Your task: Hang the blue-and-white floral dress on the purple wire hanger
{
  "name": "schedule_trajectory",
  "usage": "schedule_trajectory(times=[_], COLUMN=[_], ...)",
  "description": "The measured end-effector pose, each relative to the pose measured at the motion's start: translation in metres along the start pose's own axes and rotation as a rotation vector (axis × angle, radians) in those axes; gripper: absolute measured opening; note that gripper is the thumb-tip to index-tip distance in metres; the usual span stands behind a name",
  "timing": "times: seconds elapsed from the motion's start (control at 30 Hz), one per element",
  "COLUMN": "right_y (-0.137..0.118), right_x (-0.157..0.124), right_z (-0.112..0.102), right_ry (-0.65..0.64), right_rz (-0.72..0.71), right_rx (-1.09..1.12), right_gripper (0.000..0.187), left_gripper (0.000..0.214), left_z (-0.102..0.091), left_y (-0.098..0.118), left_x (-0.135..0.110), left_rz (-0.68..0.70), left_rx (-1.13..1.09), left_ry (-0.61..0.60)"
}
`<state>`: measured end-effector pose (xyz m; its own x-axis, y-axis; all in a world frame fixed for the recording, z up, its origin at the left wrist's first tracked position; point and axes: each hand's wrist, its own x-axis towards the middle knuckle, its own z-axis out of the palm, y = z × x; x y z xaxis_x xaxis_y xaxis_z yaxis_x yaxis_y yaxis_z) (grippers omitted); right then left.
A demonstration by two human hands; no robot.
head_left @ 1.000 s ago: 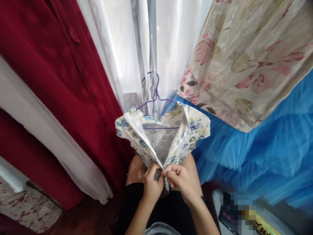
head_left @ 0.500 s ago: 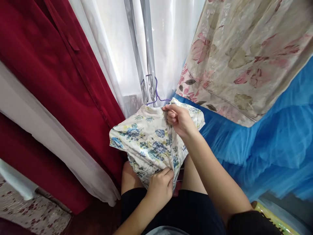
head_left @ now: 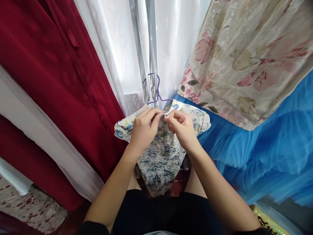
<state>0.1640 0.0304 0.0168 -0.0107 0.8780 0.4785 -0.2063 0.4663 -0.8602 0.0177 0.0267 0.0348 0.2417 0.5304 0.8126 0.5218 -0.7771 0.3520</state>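
Observation:
A white garment with blue and yellow flowers (head_left: 160,163) hangs from a purple hanger (head_left: 158,93) in front of me. At its neckline, my left hand (head_left: 145,127) pinches the fabric edge with thumb and forefinger. My right hand (head_left: 181,125) is closed in a pinch just beside it, on the same spot of the collar. The fingertips of both hands almost meet there, around a small dark bit at the top of the centre seam. What that bit is, I cannot make out. The lower part of the garment hangs loose between my knees.
Grey metal poles (head_left: 151,42) hold the hanger's hook before a white curtain (head_left: 171,42). Red drapes (head_left: 61,91) hang on the left. On the right are a floral cloth (head_left: 244,65) and blue tulle (head_left: 269,156). A yellow package (head_left: 265,220) lies at lower right.
My left hand has left the lower front of the garment and come up to the neckline beside my right hand. The garment's lower part now hangs down straighter.

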Motion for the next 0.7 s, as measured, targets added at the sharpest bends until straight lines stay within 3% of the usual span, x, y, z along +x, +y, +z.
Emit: schedule_trajectory(times=[0.13, 0.27, 0.37, 0.47, 0.57, 0.7], right_y=[0.025, 0.046, 0.051, 0.049, 0.052, 0.080], right_x=[0.001, -0.011, -0.023, -0.032, -0.044, -0.083], right_z=[-0.003, -0.010, -0.012, -0.008, -0.006, -0.024], right_ry=[0.015, -0.020, -0.052, -0.090, -0.039, 0.207], right_rz=[-0.005, 0.085, 0.126, 0.179, 0.257, 0.331], right_rx=[-0.127, -0.173, -0.135, -0.101, 0.005, 0.319], right_gripper=[0.022, 0.025, 0.020, 0.017, 0.015, 0.017], left_gripper=[0.021, 0.021, 0.012, 0.006, 0.012, 0.012], left_z=[-0.003, -0.034, -0.060, -0.066, -0.040, 0.034], left_y=[-0.004, -0.047, -0.102, -0.147, -0.163, -0.144], left_x=[0.008, 0.009, 0.000, -0.024, -0.062, -0.123], left_rz=[-0.003, -0.175, -0.420, -0.837, -1.079, -1.190], left_rx=[0.013, -0.174, -0.372, -0.735, -0.942, -1.034], left_ry=[0.179, 0.500, 0.729, 0.925, 0.944, 0.861])
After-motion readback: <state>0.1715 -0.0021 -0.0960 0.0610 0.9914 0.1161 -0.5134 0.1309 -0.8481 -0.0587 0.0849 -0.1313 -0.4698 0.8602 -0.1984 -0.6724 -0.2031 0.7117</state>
